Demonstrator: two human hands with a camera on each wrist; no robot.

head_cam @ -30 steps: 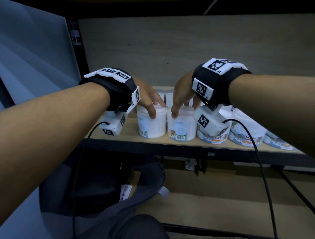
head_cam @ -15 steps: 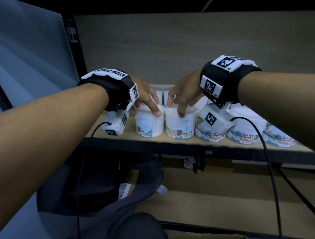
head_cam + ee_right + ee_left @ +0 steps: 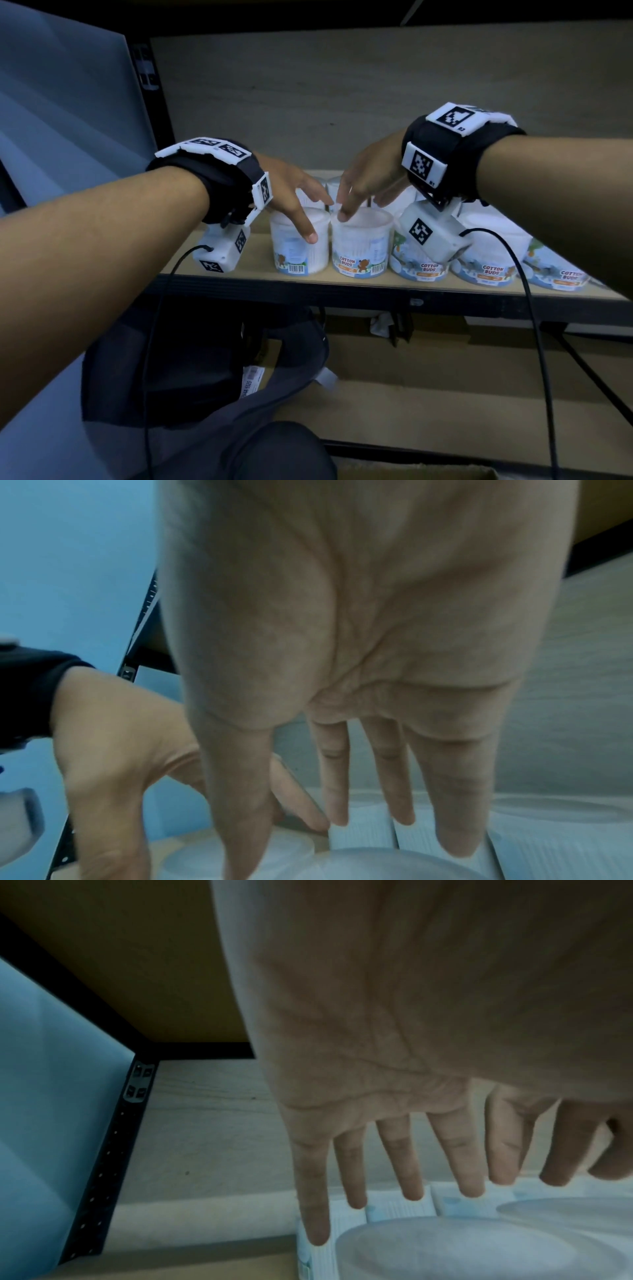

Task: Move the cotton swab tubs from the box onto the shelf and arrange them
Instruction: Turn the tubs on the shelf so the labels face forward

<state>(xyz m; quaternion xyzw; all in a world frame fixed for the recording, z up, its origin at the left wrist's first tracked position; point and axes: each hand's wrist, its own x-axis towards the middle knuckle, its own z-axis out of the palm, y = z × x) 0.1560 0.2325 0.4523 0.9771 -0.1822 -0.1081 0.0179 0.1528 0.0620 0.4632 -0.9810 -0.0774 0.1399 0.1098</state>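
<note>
Several clear tubs of cotton buds stand in a row at the front of the wooden shelf (image 3: 255,262), with more behind. My left hand (image 3: 317,219) hovers over the leftmost front tub (image 3: 294,251), fingers straight and spread, thumb tip against its lid. My right hand (image 3: 363,205) reaches over the second tub (image 3: 361,255), one fingertip touching its rim. The left wrist view shows my left hand (image 3: 441,1194) with straight fingers above a frosted lid (image 3: 479,1250). My right hand (image 3: 342,831) is likewise extended over a lid (image 3: 394,867). Neither hand holds anything.
More labelled tubs (image 3: 486,270) fill the shelf to the right. A black upright (image 3: 147,68) and a grey-blue panel (image 3: 68,137) close off the left side. Below the shelf lie a dark bag (image 3: 205,359) and a cardboard box edge (image 3: 411,474).
Both hands gripped the tops of the two front left tubs earlier. Now the fingers have straightened and the hands have lifted off the lids.
</note>
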